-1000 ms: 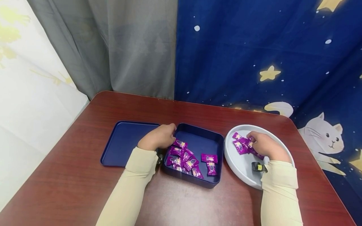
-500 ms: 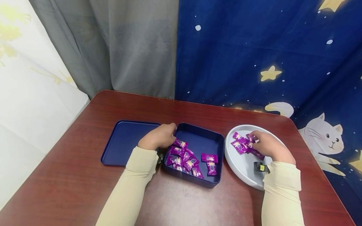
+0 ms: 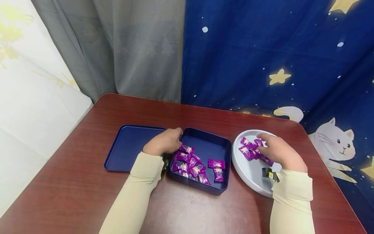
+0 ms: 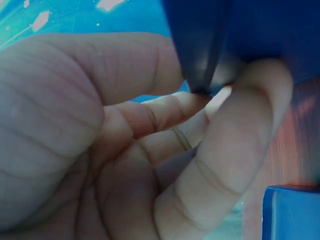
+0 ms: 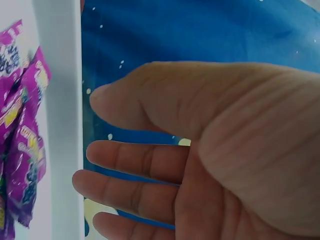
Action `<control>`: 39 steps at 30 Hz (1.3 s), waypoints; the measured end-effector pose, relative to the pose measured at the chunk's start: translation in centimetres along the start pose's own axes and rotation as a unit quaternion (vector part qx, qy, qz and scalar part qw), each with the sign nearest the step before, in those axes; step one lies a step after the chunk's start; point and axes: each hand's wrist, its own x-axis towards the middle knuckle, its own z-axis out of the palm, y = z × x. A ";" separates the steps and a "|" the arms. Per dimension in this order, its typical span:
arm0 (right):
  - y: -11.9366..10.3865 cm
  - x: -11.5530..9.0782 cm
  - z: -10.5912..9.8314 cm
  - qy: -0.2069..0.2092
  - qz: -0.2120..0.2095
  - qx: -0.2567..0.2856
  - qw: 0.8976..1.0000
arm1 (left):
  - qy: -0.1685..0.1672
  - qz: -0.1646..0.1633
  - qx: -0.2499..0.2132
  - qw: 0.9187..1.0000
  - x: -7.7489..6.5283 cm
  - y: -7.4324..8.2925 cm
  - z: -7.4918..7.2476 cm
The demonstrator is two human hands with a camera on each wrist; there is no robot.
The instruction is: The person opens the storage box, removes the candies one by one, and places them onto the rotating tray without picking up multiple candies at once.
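My left hand point(image 3: 165, 142) grips the left wall of a dark blue box point(image 3: 208, 134); in the left wrist view, thumb and fingers point(image 4: 220, 135) meet the box's wall point(image 4: 260, 30). Several purple-wrapped candies point(image 3: 187, 165) lie in the box, most heaped at its left, and two point(image 3: 217, 169) at its right. Over the round white tray point(image 3: 242, 174) on the right is my right hand point(image 3: 277, 151), its fingers point(image 5: 145, 160) extended and nothing between them and the thumb. Close by its fingertips, several more purple candies point(image 5: 22, 145) are piled on the tray.
A flat dark blue lid or tray point(image 3: 132, 148) lies left of the box, partly behind my left hand. Dark red wooden table point(image 3: 187, 214) spreads beneath everything. Grey point(image 3: 146, 52) and starry blue curtains point(image 3: 248, 48) hang behind its far edge.
My right hand has let go of the candies on the white tray, spread its fingers and drawn slightly right and up. My left hand keeps its place on the box.
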 end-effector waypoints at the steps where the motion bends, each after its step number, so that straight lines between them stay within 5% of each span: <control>1: -0.2 -0.1 -0.1 0.003 -0.002 -0.001 1.000 | 0.001 0.000 0.000 1.000 0.0 0.0 0.0; 14: -4.3 -0.2 0.2 0.045 -0.090 -0.033 0.994 | 0.000 0.000 0.006 1.000 0.0 0.0 0.0; 29: -11.0 1.4 2.2 0.040 -0.177 -0.046 0.982 | 0.002 0.004 0.014 1.000 0.1 0.0 -0.2; 39: -15.1 3.0 4.1 0.016 -0.218 -0.110 0.970 | -0.001 0.009 0.011 1.000 -0.2 0.0 -0.2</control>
